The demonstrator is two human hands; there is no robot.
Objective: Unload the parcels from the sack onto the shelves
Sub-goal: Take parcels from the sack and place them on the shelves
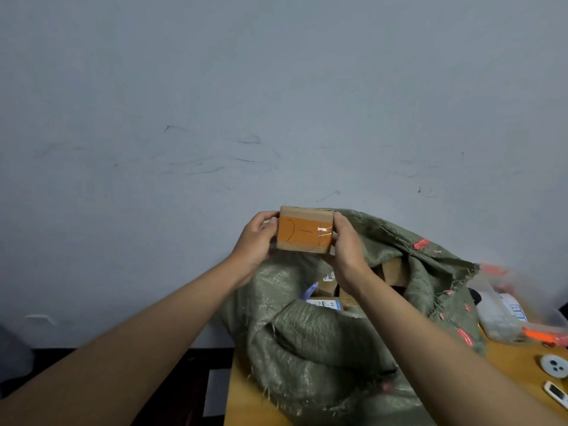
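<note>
We hold the small brown cardboard parcel with its orange taped face [305,229] above the green woven sack [322,327] — left hand [256,238] and right hand [347,241] clamped on its short ends, long axis crosswise between them.

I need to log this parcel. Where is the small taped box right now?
In the head view, the small taped box is held mid-frame between the left hand and right hand, above the green sack.

Blurred orange packet [495,269] beside sack [322,348]
</note>
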